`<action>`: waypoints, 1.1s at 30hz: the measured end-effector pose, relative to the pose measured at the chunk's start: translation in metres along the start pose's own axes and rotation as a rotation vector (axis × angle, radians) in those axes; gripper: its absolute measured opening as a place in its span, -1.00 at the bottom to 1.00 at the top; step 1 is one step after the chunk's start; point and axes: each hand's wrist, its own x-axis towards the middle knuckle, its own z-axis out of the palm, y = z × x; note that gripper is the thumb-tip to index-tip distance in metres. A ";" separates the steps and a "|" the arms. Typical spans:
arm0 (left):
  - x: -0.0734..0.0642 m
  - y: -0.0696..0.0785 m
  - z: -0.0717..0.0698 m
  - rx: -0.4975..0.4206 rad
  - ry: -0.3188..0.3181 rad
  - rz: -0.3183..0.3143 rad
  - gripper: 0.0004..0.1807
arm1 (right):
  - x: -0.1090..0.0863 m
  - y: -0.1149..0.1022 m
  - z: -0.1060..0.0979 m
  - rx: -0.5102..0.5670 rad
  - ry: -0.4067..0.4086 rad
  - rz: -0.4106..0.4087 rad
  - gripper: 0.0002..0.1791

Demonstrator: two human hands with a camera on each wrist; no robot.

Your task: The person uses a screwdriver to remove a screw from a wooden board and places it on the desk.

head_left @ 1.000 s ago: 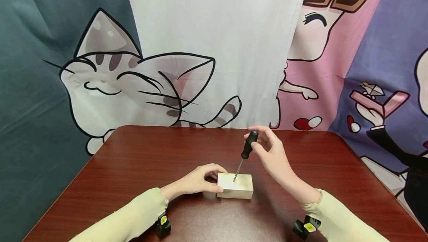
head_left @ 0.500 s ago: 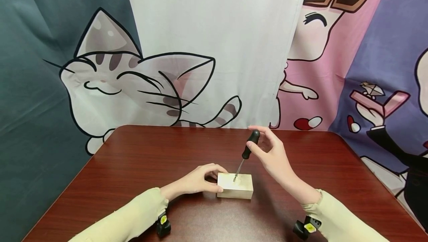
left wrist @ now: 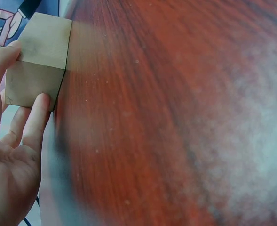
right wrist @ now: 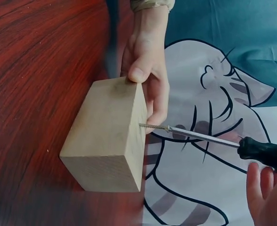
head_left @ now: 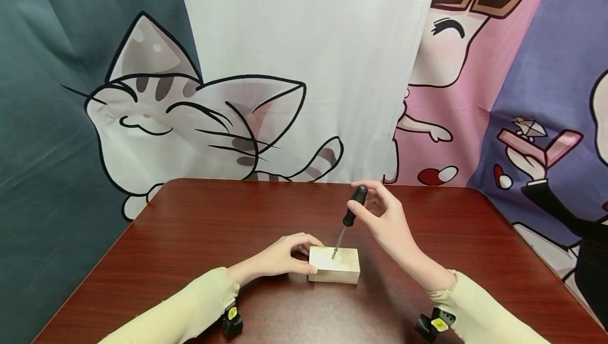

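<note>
On the counter [head_left: 266, 209], head view: wooden block [head_left: 334, 276], long axis left to right, nearer the left hand [head_left: 280, 255]; right hand [head_left: 387, 217] pinches the screwdriver [head_left: 349, 220], tilted above.
Left hand, left wrist view: grips the block's left end.
Screw [right wrist: 153, 125], right wrist view: between block's top and screwdriver tip.

The desk [head_left: 228, 212] had a glossy, reddish-brown top with dark streaked grain and rounded far corners. Directly on it lay a pale wooden block [head_left: 334, 273], its long sides running left to right.
</note>
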 end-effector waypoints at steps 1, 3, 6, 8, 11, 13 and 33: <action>0.000 0.000 0.000 0.001 0.000 0.000 -0.53 | 0.000 0.000 -0.001 0.009 -0.009 -0.004 -0.58; 0.000 0.000 0.000 0.002 0.001 0.002 -0.54 | 0.000 -0.001 -0.001 0.039 -0.029 -0.015 -0.54; 0.000 0.000 0.000 0.005 0.002 0.002 -0.54 | 0.000 -0.001 0.000 0.068 -0.039 -0.025 -0.56; 0.000 -0.001 0.000 0.002 0.002 0.001 -0.54 | 0.000 0.000 0.001 0.053 -0.032 -0.022 -0.60; 0.000 0.000 0.000 -0.004 0.001 -0.001 -0.54 | 0.000 0.001 0.001 -0.005 -0.012 -0.013 -0.62; 0.000 0.000 0.000 -0.005 0.000 -0.002 -0.54 | 0.000 0.002 0.001 -0.032 -0.006 -0.008 -0.60; -0.001 0.002 0.000 -0.005 0.003 -0.011 -0.53 | 0.001 0.001 -0.002 0.020 -0.022 0.004 -0.57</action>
